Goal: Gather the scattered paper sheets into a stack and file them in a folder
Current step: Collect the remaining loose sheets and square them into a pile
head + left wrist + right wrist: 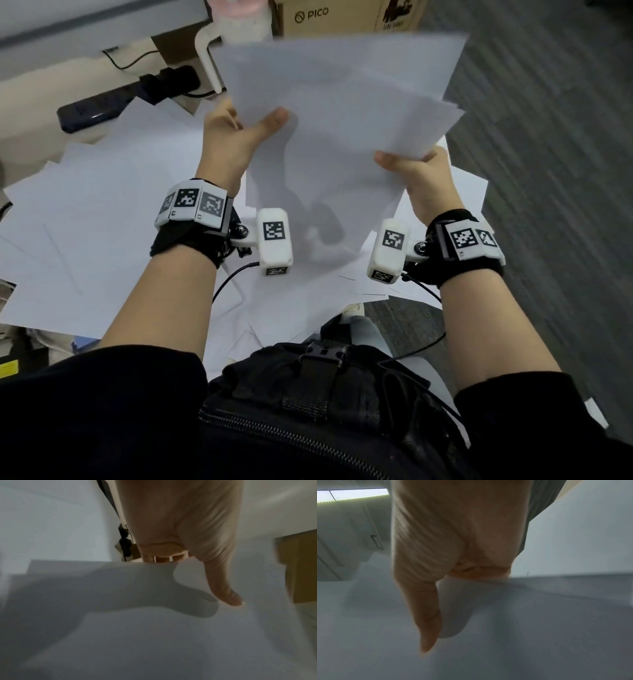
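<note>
- A loose bundle of plain white paper sheets [342,113] was held up in the air above the table, its edges fanned and out of line.
- The left hand [236,137] gripped the bundle's left edge, thumb [226,588] lying flat on the top sheet and the fingers hidden beneath.
- The right hand [421,178] pinched the bundle's near right corner, thumb [428,622] on top, fingers out of sight under the paper.
- Below the bundle, more scattered white sheets [85,219] overlapped across the pale table [20,102].
- Left of the bundle, beyond those sheets, lay a dark power strip [102,106].
- Behind the bundle stood a brown cardboard box printed "PICO" [342,17].
- Right of the bundle lay grey carpet floor [548,137].
</note>
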The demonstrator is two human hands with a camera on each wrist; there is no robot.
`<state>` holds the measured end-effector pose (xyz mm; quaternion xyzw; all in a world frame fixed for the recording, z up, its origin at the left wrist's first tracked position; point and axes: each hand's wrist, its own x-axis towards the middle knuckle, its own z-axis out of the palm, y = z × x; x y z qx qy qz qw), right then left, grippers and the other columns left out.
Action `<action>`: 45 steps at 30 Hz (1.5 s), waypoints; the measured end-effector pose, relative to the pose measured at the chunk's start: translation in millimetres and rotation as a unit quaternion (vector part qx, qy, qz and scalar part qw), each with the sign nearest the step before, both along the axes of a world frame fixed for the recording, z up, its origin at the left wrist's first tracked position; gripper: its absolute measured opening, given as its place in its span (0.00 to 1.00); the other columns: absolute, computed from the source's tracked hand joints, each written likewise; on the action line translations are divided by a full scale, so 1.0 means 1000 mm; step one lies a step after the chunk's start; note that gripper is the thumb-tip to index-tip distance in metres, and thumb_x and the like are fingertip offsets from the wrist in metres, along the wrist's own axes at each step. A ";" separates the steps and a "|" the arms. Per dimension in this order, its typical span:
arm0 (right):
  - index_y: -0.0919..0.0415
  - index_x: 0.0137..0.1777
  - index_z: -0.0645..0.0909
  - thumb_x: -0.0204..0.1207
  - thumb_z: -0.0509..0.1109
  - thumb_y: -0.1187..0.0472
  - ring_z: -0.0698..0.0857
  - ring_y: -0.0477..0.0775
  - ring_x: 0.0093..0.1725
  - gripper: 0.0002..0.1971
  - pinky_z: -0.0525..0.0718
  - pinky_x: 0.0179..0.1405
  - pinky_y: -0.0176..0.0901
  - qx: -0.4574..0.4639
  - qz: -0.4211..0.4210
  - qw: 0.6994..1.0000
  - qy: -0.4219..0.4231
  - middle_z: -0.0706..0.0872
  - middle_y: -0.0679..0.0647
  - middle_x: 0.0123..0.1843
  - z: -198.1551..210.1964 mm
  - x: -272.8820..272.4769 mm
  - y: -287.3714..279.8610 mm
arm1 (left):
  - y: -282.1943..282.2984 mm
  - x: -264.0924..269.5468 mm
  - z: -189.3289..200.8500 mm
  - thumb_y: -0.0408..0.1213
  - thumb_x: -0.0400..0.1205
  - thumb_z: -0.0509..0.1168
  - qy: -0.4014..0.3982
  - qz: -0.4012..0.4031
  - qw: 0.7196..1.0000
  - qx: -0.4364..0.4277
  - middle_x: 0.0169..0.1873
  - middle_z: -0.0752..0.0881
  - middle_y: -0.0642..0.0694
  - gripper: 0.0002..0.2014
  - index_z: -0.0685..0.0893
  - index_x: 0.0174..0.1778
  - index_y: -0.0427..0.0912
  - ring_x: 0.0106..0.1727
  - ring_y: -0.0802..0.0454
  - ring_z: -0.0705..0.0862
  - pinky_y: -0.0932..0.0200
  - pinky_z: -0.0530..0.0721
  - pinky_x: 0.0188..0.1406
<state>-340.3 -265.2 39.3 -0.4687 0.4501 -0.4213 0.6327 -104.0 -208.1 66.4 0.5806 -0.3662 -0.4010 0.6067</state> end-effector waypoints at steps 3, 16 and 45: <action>0.62 0.43 0.88 0.61 0.77 0.73 0.88 0.55 0.46 0.11 0.86 0.51 0.47 0.030 0.043 0.999 0.010 0.92 0.53 0.42 -0.011 -0.002 0.004 | 0.006 -0.003 -0.010 0.31 0.76 0.73 -0.012 -0.020 0.998 0.060 0.35 0.90 0.62 0.09 0.83 0.46 0.48 0.41 0.65 0.87 0.68 0.83 0.44; 0.60 0.40 0.89 0.59 0.78 0.70 0.86 0.58 0.49 0.09 0.82 0.57 0.55 0.003 0.046 0.999 -0.004 0.91 0.53 0.42 0.000 0.000 0.002 | 0.008 -0.003 -0.007 0.36 0.76 0.72 0.035 -0.013 0.997 0.061 0.38 0.90 0.58 0.07 0.84 0.48 0.46 0.43 0.62 0.88 0.65 0.82 0.45; 0.57 0.46 0.88 0.63 0.76 0.68 0.87 0.60 0.54 0.12 0.81 0.63 0.56 0.045 0.045 0.997 0.033 0.89 0.59 0.50 -0.010 0.013 0.016 | 0.013 -0.018 -0.044 0.30 0.72 0.76 -0.010 0.027 0.987 0.158 0.46 0.88 0.49 0.15 0.84 0.53 0.38 0.43 0.61 0.88 0.63 0.85 0.51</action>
